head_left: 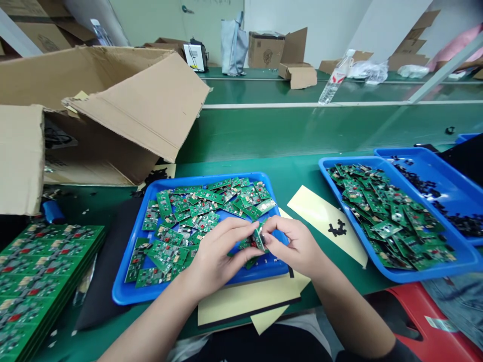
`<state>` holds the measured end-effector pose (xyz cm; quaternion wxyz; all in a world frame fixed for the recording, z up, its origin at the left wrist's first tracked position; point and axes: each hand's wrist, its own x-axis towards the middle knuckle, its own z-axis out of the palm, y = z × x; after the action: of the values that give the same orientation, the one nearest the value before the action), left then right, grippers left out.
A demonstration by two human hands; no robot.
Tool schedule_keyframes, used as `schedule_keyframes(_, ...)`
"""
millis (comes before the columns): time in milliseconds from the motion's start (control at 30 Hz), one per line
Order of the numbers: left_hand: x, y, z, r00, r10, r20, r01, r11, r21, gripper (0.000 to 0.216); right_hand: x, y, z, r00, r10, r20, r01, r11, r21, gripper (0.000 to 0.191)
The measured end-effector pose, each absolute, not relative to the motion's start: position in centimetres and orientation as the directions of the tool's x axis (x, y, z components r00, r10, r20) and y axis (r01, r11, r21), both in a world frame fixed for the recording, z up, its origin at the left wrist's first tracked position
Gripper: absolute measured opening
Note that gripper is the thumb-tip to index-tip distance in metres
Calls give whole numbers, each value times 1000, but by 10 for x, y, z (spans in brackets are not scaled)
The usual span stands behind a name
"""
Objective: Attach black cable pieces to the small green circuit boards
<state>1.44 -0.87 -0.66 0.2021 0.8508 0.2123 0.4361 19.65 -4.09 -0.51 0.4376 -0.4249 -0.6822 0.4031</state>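
Note:
Over the front right part of a blue tray (124,274), my left hand (222,249) pinches a small green circuit board (258,238) between thumb and fingers. My right hand (292,244) meets it from the other side, its thumb and forefinger closed at the board's edge. Whether a small part sits between those right fingertips is hidden. Loose circuit boards (166,254) of the same kind lie in the tray below. To the right, several small black pieces (337,228) rest on a pale yellow sheet (307,198).
At right stand a second blue tray (411,275) full of boards and another tray (453,181) with black pieces. Stacked board panels (45,271) lie at left, before an open cardboard box (143,100). A water bottle (337,80) leans on the ledge; a red stool (426,322) stands below.

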Motion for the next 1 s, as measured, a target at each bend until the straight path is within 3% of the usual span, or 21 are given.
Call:
schedule_keyframes(167,17,-12,-4,580,699,419,164,-604,780,28,191,-39,-10,-162,830,533,456,542,-705,14)
schedule_keyframes(300,17,-14,-4,595,727,343,175,-534,827,27,188,-38,-13,-196,754,627,528,620,-581,14)
schedule_keyframes(467,19,-16,-9,567,772,287,185,-458,869,25,187,-39,-15,-238,760,605,560,616,-553,15)
schedule_keyframes(733,23,-16,-15,511,835,203,154,-321,935,29,184,-43,-23,-102,767,633,675,521,-523,17)
schedule_keyframes(867,25,-17,-17,502,859,103,60,-153,986,28,183,-42,-23,-49,823,565,606,474,-639,42)
schedule_keyframes(1000,25,-18,-17,511,856,78,-6,-88,996,28,185,-40,-20,-94,799,593,594,523,-611,17)
